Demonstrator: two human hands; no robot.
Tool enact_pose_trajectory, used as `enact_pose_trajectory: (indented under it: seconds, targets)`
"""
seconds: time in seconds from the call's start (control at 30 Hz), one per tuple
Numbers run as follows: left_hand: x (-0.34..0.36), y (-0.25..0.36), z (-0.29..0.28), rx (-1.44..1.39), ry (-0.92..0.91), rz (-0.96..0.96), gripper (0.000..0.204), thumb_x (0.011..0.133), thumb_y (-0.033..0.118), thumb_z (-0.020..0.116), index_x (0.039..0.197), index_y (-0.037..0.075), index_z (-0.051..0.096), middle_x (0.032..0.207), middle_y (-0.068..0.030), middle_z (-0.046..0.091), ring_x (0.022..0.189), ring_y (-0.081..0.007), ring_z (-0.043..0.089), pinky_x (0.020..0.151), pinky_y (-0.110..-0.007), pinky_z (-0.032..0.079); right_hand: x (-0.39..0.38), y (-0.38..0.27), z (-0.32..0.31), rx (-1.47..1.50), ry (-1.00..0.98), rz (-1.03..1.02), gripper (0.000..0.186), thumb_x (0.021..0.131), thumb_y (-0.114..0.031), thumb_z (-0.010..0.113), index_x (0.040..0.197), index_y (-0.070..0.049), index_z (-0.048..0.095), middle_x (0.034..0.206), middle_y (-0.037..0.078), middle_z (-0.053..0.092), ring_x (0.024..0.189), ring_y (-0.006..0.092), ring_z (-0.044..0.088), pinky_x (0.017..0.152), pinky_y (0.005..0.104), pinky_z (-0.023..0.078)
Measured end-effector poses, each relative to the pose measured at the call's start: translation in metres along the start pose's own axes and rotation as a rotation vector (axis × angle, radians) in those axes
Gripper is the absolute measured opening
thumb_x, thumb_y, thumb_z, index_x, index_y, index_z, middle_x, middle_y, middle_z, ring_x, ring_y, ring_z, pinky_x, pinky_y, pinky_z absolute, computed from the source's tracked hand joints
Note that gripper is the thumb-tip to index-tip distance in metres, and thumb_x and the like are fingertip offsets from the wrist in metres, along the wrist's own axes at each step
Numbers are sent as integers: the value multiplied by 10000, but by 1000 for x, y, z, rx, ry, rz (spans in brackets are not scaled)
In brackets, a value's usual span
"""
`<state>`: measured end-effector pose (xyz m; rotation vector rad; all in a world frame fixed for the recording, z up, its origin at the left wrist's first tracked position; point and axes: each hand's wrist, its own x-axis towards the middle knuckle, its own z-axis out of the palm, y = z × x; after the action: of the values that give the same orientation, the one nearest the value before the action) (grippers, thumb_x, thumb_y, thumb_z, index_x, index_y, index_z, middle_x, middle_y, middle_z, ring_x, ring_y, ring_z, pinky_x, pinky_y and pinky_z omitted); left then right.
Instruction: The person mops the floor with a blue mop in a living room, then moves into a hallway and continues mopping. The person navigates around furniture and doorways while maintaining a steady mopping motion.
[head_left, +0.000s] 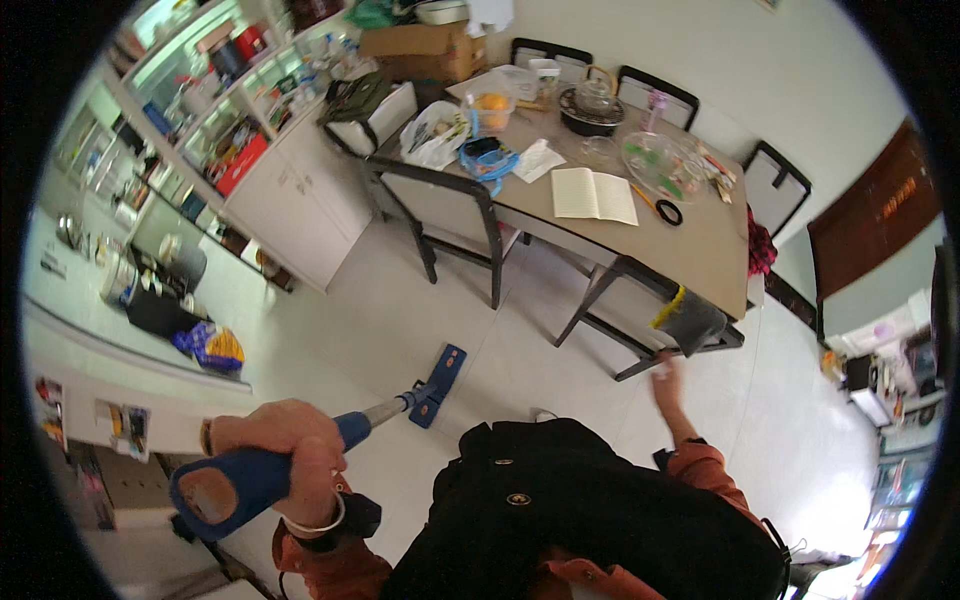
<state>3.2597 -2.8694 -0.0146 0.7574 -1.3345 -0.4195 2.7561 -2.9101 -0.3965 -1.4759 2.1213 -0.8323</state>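
Observation:
My left hand [292, 448] is closed around the thick blue grip of a flat mop [240, 490]. The metal pole slants away to a blue mop head [437, 388] resting on the pale floor. On the other side, my right hand [667, 380] is held out just below a grey cloth with a yellow edge [690, 322]. This cloth hangs over the back of a dark-framed chair [630, 340]. The right fingers look loosely stretched, with nothing visible in them; whether they touch the chair or cloth cannot be told.
Beyond the chair stands a table [560, 240] with an open notebook [594, 195], a black tape roll [669, 211], a glass teapot [596, 95] and plastic bags. Another chair [440, 205] is at its left end. White cabinets [300, 200] line the left; a purple-yellow bag [212, 346] sits nearby.

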Motion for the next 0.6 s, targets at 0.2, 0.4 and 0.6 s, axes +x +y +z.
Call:
enact_pose_trajectory:
  seconds: [0.2, 0.4, 0.6]
  targets:
    - [29, 22, 73, -223, -162, 105, 282, 782, -1, 629, 895, 33, 373, 566, -106, 527, 411, -163, 504, 429, -273, 450, -62, -158, 124, 957, -1472, 448, 726, 907, -520, 462, 1300, 76, 334, 1251, 256, 461, 1166, 320, 494, 984, 419, 425]
    - [7, 8, 126, -156, 35, 129, 282, 765, -22, 604, 889, 35, 358, 536, -82, 511, 391, -140, 490, 381, -266, 430, -14, -227, 136, 1414, -1455, 965, 658, 936, -453, 443, 1232, 123, 331, 1193, 262, 474, 1119, 327, 520, 989, 417, 433]
    - [-5, -6, 145, -148, -35, 191, 187, 897, 169, 564, 924, 102, 391, 572, -31, 463, 397, -114, 433, 369, -230, 385, 27, -218, 156, 1398, -1069, 941, 218, 957, -179, 468, 1001, 35, 478, 990, 121, 563, 909, 237, 595, 916, 378, 515]
